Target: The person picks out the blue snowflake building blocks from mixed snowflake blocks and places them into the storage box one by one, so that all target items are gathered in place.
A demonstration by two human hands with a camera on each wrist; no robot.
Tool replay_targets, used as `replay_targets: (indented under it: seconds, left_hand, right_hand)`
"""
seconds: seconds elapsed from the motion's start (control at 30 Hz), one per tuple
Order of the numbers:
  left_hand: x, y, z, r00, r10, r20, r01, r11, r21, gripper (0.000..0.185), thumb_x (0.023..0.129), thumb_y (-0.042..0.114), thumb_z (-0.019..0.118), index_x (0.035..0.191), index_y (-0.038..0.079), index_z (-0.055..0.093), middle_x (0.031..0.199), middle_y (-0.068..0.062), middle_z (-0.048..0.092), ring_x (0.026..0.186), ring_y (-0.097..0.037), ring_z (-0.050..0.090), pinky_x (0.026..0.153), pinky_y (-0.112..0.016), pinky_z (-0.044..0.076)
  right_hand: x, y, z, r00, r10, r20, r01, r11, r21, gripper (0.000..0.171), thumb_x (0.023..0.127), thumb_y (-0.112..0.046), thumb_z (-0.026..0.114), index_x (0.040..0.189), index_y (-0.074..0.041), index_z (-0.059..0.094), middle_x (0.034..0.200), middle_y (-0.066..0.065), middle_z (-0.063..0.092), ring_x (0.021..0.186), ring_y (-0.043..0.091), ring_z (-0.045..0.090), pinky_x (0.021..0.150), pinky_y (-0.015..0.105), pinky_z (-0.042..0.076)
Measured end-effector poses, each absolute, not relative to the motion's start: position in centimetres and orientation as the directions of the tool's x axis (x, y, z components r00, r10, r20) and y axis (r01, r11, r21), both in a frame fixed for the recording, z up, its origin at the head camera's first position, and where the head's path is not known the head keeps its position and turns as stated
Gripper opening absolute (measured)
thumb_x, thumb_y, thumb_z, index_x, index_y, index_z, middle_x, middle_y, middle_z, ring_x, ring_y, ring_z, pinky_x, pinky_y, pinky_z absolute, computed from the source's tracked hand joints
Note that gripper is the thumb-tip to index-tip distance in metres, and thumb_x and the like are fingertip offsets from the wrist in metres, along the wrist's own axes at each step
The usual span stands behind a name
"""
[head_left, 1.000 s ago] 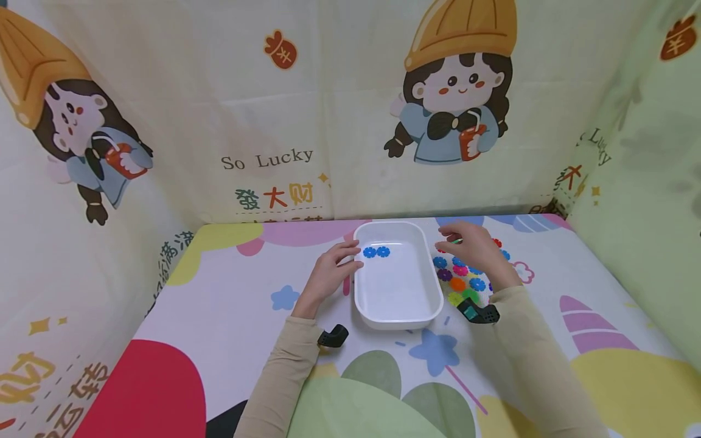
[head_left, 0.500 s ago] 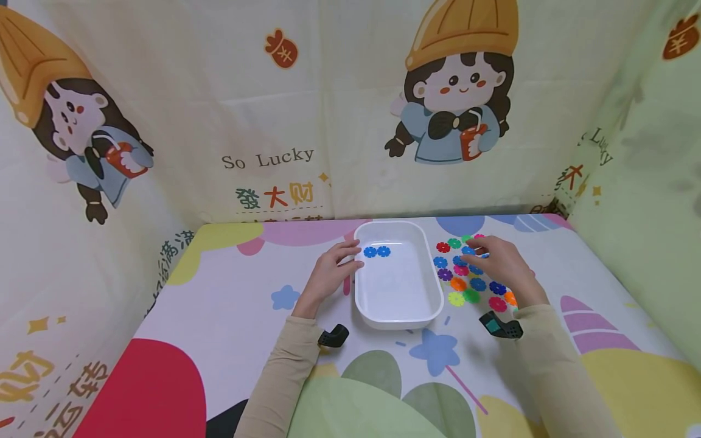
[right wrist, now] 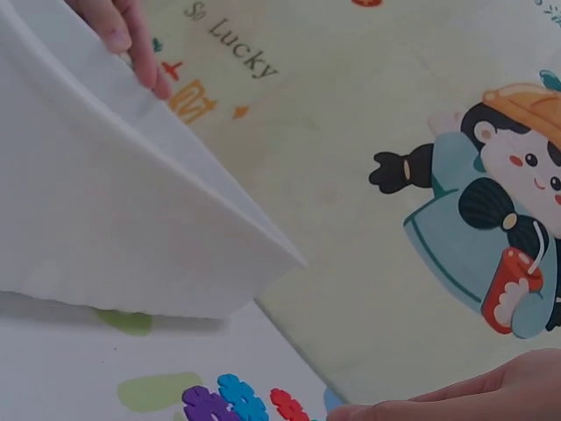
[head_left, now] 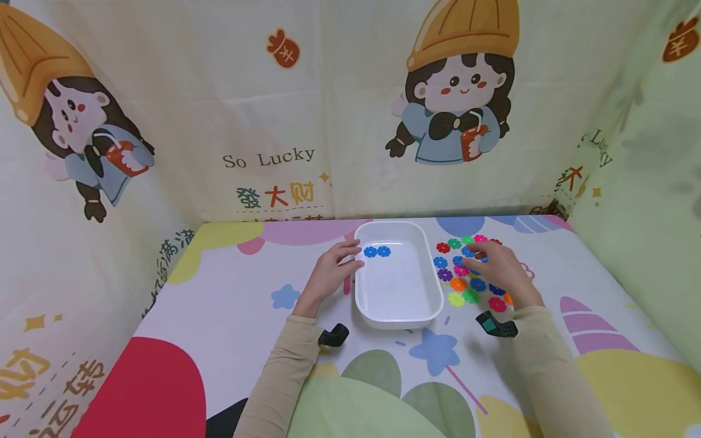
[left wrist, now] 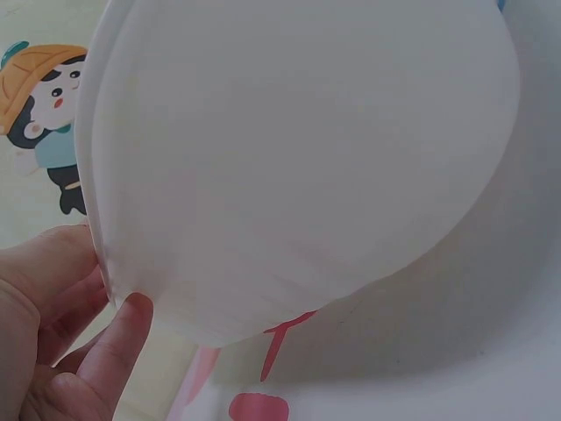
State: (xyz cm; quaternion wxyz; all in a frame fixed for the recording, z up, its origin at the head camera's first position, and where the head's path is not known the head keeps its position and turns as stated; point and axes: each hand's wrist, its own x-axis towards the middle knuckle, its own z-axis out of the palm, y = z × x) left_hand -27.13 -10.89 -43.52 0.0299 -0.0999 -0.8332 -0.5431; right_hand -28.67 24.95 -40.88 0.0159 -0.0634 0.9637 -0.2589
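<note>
Head view: a white tub sits mid-table on the patterned tablecloth. Inside it, two blue flower discs lie side by side at the far left corner; the rest of the floor shows bare white. The left hand rests against the tub's left wall near the far end, fingers fairly straight, tips on the rim, not wrapped round anything. Right of the tub lies a cluster of coloured discs in red, green, blue, pink, purple, orange and yellow, flat on the cloth. The right hand is over the right half of that cluster, fingertips down among the far discs; cannot tell if it pinches one or only touches. Small black wrist devices sit by each sleeve. A cartoon curtain walls in the table at the far side and both sides.

Left wrist view: the tub's outer wall fills the frame from close up; left hand fingers lie just beside its lower edge at near left, loosely extended, holding nothing.

Right wrist view: tub wall at left, with the left hand's fingertips on its rim at top. Purple, blue and red discs lie at the bottom edge. Only a sliver of the right hand shows at bottom right; grip not visible.
</note>
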Motion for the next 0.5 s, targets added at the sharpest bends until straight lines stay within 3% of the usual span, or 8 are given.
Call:
replay_targets:
  seconds: [0.23, 0.5]
  left_hand:
    - [-27.2, -10.9, -43.5, -0.978, 0.136, 0.16, 0.201, 0.386, 0.9, 0.034, 0.091, 0.018, 0.07, 0.124, 0.008, 0.068, 0.141, 0.006, 0.053, 0.137, -0.019, 0.041, 0.104, -0.039, 0.044]
    - [-27.2, -11.0, -43.5, -0.978, 0.14, 0.156, 0.2, 0.395, 0.897, 0.036, 0.091, 0.022, 0.071, 0.124, 0.008, 0.068, 0.142, 0.006, 0.053, 0.137, -0.018, 0.041, 0.105, -0.039, 0.044]
  right_hand:
    - [-29.2, 25.0, -41.7, -0.988, -0.156, 0.01, -0.14, 0.854, -0.501, 0.053, 0.089, -0.021, 0.073, 0.132, 0.005, 0.056, 0.117, 0.026, 0.059, 0.107, 0.04, 0.054, 0.083, 0.051, 0.056]
    - [-30.1, 25.3, -42.4, -0.987, -0.151, -0.05, -0.105, 0.853, -0.512, 0.056, 0.091, -0.027, 0.07, 0.135, 0.004, 0.053, 0.121, 0.025, 0.059, 0.11, 0.04, 0.053, 0.09, 0.056, 0.052]
